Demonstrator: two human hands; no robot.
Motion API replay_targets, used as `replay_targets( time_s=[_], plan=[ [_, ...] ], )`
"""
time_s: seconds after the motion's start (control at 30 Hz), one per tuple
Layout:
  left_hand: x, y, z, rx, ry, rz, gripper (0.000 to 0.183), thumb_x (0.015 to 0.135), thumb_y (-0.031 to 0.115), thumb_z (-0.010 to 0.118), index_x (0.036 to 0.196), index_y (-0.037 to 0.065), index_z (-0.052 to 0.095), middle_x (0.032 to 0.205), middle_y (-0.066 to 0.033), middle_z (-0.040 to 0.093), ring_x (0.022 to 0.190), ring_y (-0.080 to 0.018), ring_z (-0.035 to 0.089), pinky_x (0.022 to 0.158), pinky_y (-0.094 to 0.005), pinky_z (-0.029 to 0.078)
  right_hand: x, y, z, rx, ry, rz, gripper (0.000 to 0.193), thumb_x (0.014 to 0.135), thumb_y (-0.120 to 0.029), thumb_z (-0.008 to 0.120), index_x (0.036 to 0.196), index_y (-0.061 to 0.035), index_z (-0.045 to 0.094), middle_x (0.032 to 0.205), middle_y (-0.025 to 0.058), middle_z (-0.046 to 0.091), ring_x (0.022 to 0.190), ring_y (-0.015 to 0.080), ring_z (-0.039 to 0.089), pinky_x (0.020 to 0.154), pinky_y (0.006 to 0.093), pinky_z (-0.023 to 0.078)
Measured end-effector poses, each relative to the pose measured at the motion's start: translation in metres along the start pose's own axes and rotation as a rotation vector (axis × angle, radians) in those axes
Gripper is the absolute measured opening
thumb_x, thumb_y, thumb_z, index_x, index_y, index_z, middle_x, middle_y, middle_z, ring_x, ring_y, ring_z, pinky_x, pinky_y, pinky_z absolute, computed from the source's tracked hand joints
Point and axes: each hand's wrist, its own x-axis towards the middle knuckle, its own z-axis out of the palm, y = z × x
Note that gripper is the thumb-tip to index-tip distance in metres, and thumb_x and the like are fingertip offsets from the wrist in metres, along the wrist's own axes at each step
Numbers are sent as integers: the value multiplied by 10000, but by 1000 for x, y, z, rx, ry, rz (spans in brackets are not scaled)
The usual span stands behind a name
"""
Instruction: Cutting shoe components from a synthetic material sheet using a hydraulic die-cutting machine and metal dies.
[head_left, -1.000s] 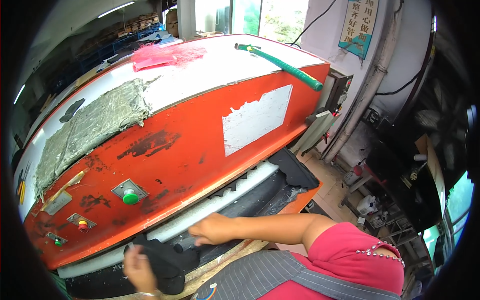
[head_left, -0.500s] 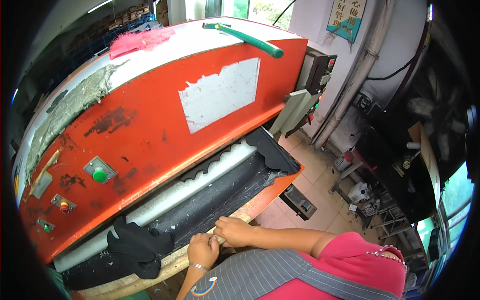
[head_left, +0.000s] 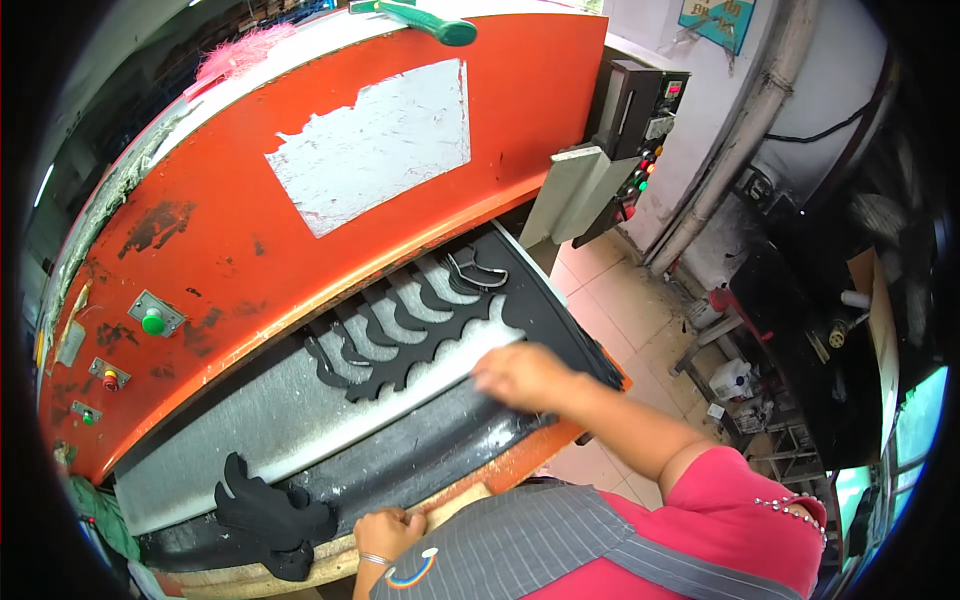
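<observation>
My left hand [head_left: 390, 532] is curled at the pale wooden rail [head_left: 455, 507] along the front edge of the machine. My right hand [head_left: 522, 377] reaches over the front edge of a grey-white board [head_left: 250, 425], slightly blurred, its fingers hidden in part. Just beyond it lies a black sheet [head_left: 425, 350] with scalloped cut-outs along its edge. At the sheet's far right corner rests a curved metal cutting die [head_left: 478, 272]. Several black offcuts [head_left: 272, 520] are heaped to the left, partly over the board's front edge.
The orange press body [head_left: 220, 270] spans the space above the board. Green [head_left: 153, 322] and red [head_left: 110, 380] buttons sit on its left face. A green-handled tool [head_left: 440, 28] lies on top. A control box [head_left: 640, 120] stands at the right, beside a black table [head_left: 790, 340].
The board shows much further out from under the press, exposing the scalloped sheet and die. My right hand has left the rail and moved forward over the board. My left hand stays at the rail.
</observation>
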Motion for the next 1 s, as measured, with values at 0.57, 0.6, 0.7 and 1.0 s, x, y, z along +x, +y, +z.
replay_targets(
  time_s=[0.57,0.6,0.7,1.0],
  plan=[
    [230,193,31,-124,194,759,131,809,156,626,915,90,663,948,-59,611,918,-271,563,815,-359,484,-5,85,-36,-497,5,-32,82,786,-142,577,733,-101,625,822,82,597,700,282,649,608,419,513],
    [233,195,27,-36,129,773,108,805,177,630,878,106,667,918,-48,605,904,-264,560,792,-360,488,-5,88,-35,-479,14,-15,91,795,-166,590,735,-101,611,808,76,586,678,281,641,590,419,505],
    [239,198,21,-19,124,788,99,757,187,687,826,121,663,828,-30,585,858,-257,565,727,-364,490,-5,98,-34,-457,33,-40,111,809,-204,611,749,-110,601,774,63,559,620,275,620,542,412,493],
    [247,186,30,-291,236,905,114,694,144,734,789,114,679,758,-21,579,776,-230,579,650,-348,490,5,112,-41,-192,34,-222,210,826,-237,627,688,-86,582,721,77,522,566,306,591,518,426,486]
  ],
)
